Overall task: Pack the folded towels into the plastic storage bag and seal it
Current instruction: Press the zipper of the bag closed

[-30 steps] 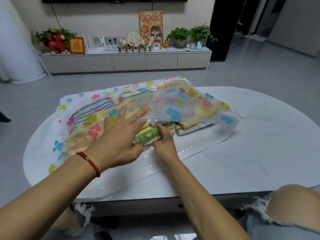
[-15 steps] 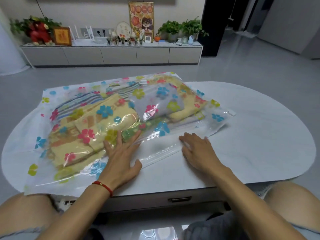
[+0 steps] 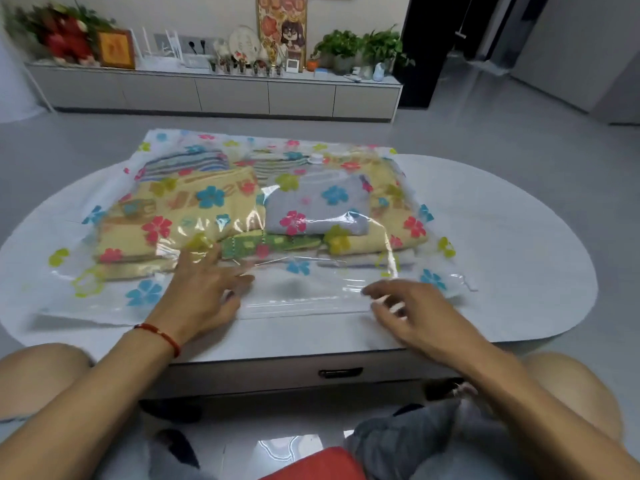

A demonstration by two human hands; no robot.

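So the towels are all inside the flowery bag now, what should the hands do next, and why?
Probably press the bag's near edge flat and run the fingers along it to close it. The towels lie fully inside the bag, and the left hand and right hand already sit open at that edge. Whether it is sealed cannot be told.

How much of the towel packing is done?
The packing looks done: the folded towels all lie inside the flowery plastic bag on the table. In hand: the left hand and right hand rest at the bag's near, open edge. Left: sealing that edge; I can't tell if it's closed yet.
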